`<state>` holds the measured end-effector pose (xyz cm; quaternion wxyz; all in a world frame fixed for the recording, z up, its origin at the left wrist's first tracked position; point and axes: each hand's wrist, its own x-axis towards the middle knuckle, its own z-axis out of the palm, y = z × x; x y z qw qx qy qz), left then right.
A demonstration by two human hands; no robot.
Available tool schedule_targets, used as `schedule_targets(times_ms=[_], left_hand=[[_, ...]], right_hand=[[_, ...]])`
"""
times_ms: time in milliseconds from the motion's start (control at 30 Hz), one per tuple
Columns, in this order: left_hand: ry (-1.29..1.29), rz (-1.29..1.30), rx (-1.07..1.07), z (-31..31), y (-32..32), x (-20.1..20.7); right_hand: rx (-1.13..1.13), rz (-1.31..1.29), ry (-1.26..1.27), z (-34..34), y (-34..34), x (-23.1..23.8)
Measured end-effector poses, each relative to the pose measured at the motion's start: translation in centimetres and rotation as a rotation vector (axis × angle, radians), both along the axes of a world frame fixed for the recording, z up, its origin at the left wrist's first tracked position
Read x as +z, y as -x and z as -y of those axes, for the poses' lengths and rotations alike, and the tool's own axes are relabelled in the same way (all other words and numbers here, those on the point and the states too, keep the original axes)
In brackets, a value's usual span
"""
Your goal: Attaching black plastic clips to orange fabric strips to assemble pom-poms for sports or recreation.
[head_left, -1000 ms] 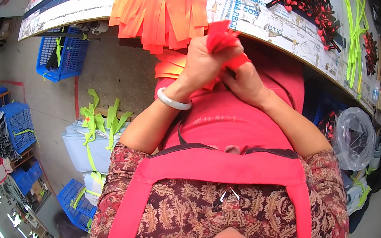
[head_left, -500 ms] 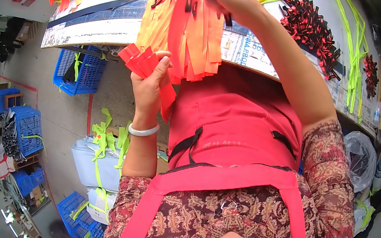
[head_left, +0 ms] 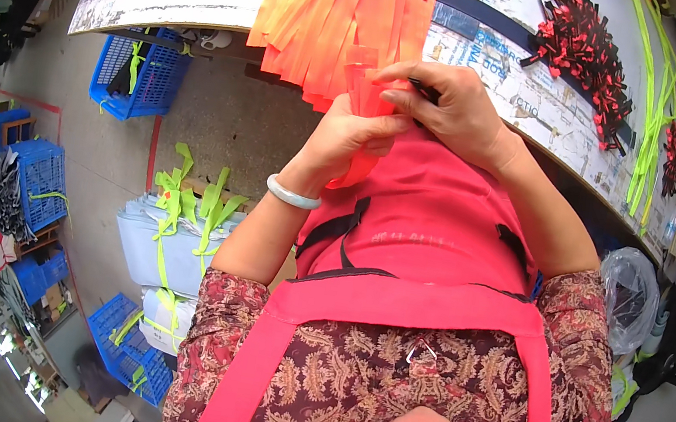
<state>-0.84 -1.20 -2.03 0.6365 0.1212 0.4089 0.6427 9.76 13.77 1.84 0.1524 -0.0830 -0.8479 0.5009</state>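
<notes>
In front of my apron, my left hand (head_left: pixel 350 135) is wrapped round a bundle of red-orange straps (head_left: pixel 361 62), whose ends stick out above the fist and hang below it. My right hand (head_left: pixel 464 112) is beside it, closed in a pinch on a small black piece (head_left: pixel 424 90), apparently the black end of a strap; the fingers partly hide it. Just beyond both hands, a row of orange straps (head_left: pixel 324 19) with black buckles at their far ends hangs over the table edge.
On the white-topped table (head_left: pixel 499 86) lie a heap of short red-and-black pieces (head_left: pixel 587 60) and yellow-green cords (head_left: pixel 659 112). A blue crate (head_left: pixel 151 80) stands under the table's left end. Wrapped pale stacks (head_left: pixel 160 245) and another blue crate (head_left: pixel 124 345) are on the floor at left.
My right hand has come down from the far end of the straps to my left hand. The left hand has moved right with its bundle, and the view has shifted.
</notes>
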Motion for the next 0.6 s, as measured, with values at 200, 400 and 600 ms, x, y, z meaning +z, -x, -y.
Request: schedule_targets(times_ms=[200, 400, 600], left_hand=[[-0.057, 0.374, -0.088, -0.3, 0.2, -0.9], [0.032, -0.263, 0.247, -0.8, -1.5, -0.1], [-0.054, -0.624, 0.29, -0.8, -2.0, -1.1]], right_hand=[[-0.033, 0.09, 0.469, -0.2, -2.2, -1.0], [-0.278, 0.193, 0.576, 0.2, -3.4, -1.3], [-0.151, 0.143, 0.434, 0.9, -3.9, -1.7]])
